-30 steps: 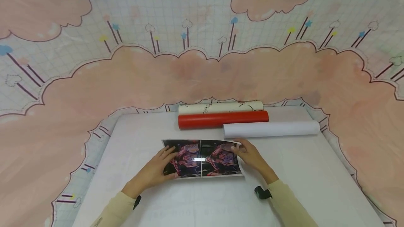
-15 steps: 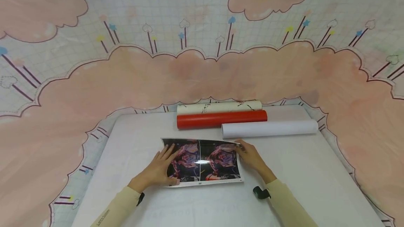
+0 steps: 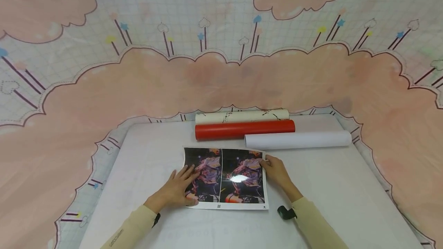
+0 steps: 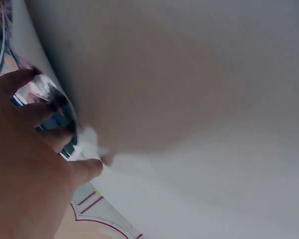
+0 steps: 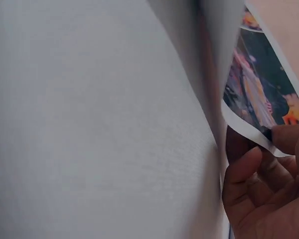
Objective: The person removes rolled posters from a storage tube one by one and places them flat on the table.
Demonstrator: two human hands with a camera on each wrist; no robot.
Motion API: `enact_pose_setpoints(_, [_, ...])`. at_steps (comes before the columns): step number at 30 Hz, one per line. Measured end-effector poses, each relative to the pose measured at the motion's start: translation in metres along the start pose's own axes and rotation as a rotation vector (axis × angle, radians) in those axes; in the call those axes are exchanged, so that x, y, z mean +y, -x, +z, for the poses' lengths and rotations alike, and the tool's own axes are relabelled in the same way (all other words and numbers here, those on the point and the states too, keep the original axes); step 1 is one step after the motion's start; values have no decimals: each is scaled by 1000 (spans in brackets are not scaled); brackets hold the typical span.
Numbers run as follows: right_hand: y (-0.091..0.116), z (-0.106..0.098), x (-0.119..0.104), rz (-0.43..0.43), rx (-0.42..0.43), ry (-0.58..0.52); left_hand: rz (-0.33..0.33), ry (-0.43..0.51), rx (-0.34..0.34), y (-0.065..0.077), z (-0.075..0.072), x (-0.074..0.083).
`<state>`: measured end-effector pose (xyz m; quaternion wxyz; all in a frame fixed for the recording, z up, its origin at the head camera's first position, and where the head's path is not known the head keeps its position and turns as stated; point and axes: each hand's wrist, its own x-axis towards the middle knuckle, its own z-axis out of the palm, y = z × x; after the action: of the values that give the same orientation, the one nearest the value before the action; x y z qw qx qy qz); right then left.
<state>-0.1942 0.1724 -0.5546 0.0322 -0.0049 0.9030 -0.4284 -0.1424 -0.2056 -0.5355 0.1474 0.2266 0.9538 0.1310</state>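
Mostly, the head view is filled by a backdrop (image 3: pixel 221 80) printed with peach clouds over a pale grid. Next in size: white table (image 3: pixel 328 195). At its far side lie three rolls, lengthwise across: white roll (image 3: pixel 297 140), nearest and furthest right; red roll (image 3: pixel 242 130), partly behind it; cream roll (image 3: pixel 242 117) with dark branch-like marks, rearmost.

Printed sheet (image 3: pixel 242 191): near mid-table, on the near side of the red and white rolls. Two near-identical dark pictures side by side, white dividing line, white margin, bright glare on the right picture.

Left hand (image 3: pixel 176 189): fingers spread and nearly straight, resting on the sheet's left part; thumb by the lower margin. Right hand (image 3: pixel 278 174): pinches the sheet's right edge; right wrist view shows thumb above, fingers curled beneath, margin bent.

Smallest: black device (image 3: pixel 287 212) at the right cuff; dark square mark (image 3: pixel 219 206) on the lower margin.
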Motion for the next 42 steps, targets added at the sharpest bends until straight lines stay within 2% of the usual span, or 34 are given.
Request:
enact_pose_setpoints(5, [3,0,3,-26,24,-34,25,-11,21,4,3,10])
enact_pose_setpoints(9, [6,0,4,-33,54,-67,15,17,85,5,8,13])
enact_pose_setpoints(14, [10,4,2,-1,118,-127,-96,72,201,4,15,7])
enact_pose_setpoints(16, [12,7,0,7,145,-157,-146,163,260,2,14,3])
enact_pose_setpoints(21, [20,16,-7,1,193,-203,-315,466,377,-4,7,-5])
enact_pose_setpoints(23, [23,19,-8,-6,210,-196,-367,508,414,-4,6,-7])
enact_pose_setpoints(28, [28,24,-8,-4,246,-205,-447,524,504,1,7,-4])
enact_pose_setpoints(32, [32,25,-9,-1,248,-240,-556,616,530,11,3,1])
enact_pose_setpoints(35, [34,26,-9,-17,261,-245,-616,634,503,18,0,1])
enact_pose_setpoints(37, [34,27,-9,-31,272,-256,-631,671,471,22,0,-1])
enact_pose_setpoints(39, [34,28,-10,-43,275,-272,-624,777,438,25,1,-2])
enact_pose_setpoints(42, [35,31,-13,-36,256,-283,-596,1055,405,26,2,-2])
